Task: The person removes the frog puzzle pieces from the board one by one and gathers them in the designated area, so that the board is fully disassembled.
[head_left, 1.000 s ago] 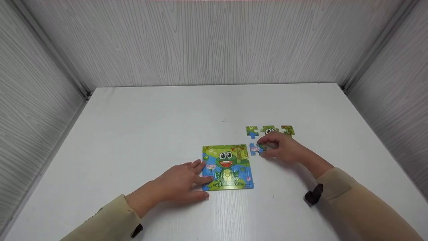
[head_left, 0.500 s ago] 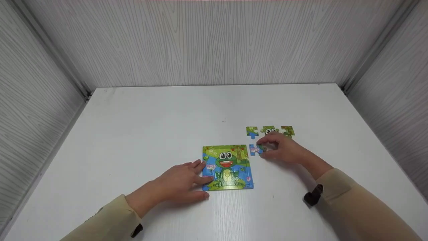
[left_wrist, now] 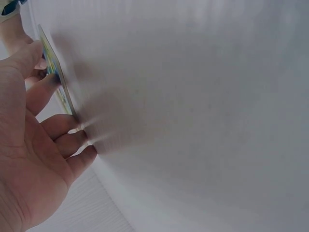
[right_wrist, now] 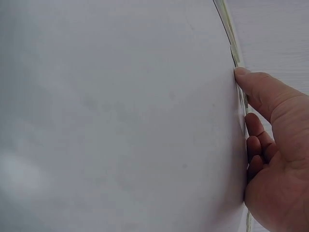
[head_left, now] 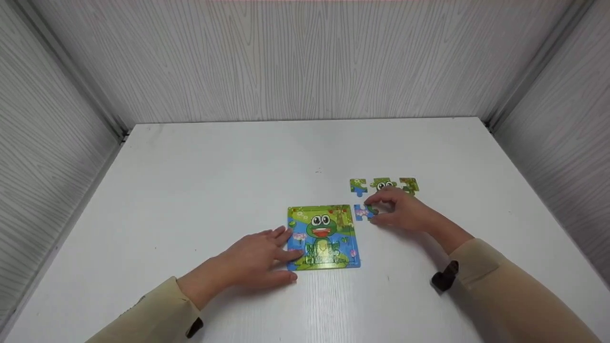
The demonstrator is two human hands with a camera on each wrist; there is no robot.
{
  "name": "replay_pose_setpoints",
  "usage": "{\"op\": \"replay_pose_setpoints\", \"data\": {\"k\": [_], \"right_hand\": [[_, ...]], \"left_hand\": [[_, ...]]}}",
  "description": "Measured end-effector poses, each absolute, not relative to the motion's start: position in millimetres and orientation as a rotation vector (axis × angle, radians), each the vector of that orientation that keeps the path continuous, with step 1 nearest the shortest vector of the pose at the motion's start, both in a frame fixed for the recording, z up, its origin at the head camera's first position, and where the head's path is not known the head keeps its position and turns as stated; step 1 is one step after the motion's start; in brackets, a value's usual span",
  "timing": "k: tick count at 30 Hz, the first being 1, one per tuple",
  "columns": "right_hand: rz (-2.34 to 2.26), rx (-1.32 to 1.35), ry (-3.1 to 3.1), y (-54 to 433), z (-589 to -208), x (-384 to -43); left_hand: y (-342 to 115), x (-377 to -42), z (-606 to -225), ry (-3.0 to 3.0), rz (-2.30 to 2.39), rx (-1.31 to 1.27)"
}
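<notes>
A square frog-picture puzzle board (head_left: 346, 238) lies flat on the white table. My left hand (head_left: 257, 259) rests at its left side, index finger reaching over the board and thumb down by its lower-left corner. In the left wrist view, the fingertips of that left hand (left_wrist: 43, 140) meet the board's edge (left_wrist: 62, 79). Right beside the board's upper-right corner, my right hand (head_left: 405, 209) pinches a blue-and-pink puzzle piece (head_left: 361, 212) between thumb and fingers, flat on the table; its right part is hidden. From the right wrist, the right hand (right_wrist: 277, 125) shows its thumb low at the tabletop.
Behind the right hand lie three more pieces in a row: a green-and-blue puzzle piece (head_left: 358, 186), a frog-eyes puzzle piece (head_left: 382, 184) partly covered by the hand, and a green-brown corner piece (head_left: 410, 184). Pale wood-grain walls (head_left: 305, 62) enclose the table's back and sides.
</notes>
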State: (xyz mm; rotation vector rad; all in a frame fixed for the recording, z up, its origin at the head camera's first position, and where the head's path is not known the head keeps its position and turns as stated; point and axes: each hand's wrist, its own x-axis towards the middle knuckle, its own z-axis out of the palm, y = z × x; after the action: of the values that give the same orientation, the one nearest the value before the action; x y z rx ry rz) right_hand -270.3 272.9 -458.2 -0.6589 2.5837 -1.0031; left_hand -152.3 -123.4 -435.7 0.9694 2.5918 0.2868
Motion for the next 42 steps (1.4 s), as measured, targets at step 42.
{"op": "replay_pose_setpoints", "data": {"k": [42], "right_hand": [[-1.119, -0.544, 2.566, 271, -454, -268]], "left_hand": [[-102, -156, -427, 2.639, 0.264, 1.114]]}}
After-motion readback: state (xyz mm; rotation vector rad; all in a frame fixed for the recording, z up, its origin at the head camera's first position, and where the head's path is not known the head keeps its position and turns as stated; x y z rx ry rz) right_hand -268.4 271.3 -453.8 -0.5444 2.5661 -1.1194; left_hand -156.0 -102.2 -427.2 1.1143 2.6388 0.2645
